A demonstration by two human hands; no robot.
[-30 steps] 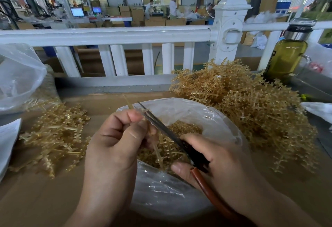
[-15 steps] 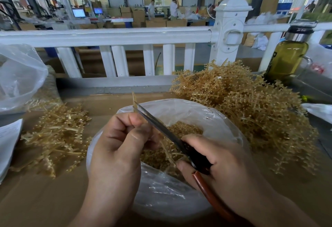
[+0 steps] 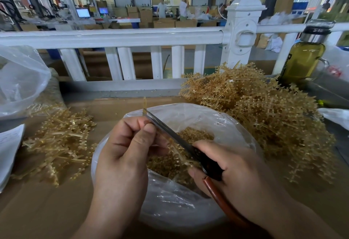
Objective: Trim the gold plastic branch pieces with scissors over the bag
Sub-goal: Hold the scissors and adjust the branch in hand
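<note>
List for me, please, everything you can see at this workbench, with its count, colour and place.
branch piece: one, gold, held above the bag
scissors: one, dark blades, black and red-brown handles, over the bag
bag: one, clear plastic, open, centre of the table
trimmings: many, gold, inside the bag
large pile of branch pieces: one, gold, right of the bag
small pile of branch pieces: one, gold, left of the bag
second bag: one, clear, far left
bottle: one, yellow-green contents, dark cap, far right
railing: one, white, behind the table
table: one, brown, under everything
left hand: one, pinches the branch piece
right hand: one, holds the scissors
</note>
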